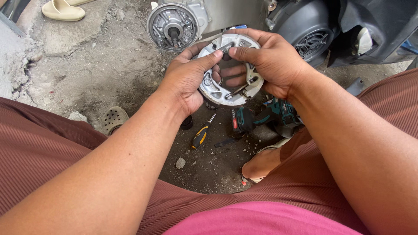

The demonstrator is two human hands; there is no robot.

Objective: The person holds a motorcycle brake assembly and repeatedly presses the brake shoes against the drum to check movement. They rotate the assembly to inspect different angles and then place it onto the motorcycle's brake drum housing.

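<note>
My left hand and right hand hold a pair of brake shoes above the ground, thumbs pinching together at the top pivot, fingers curled behind. Step in hand, as I judge it: seating the spring; next calls for steady outward tension. My fingers hide the shoes' far side; the drill below is partly covered.

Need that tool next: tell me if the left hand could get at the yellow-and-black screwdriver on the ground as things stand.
Probably yes, but not at once. The screwdriver lies in the open just below the left hand, nothing over it; that hand and the right hand both grip the brake shoe assembly.
</note>
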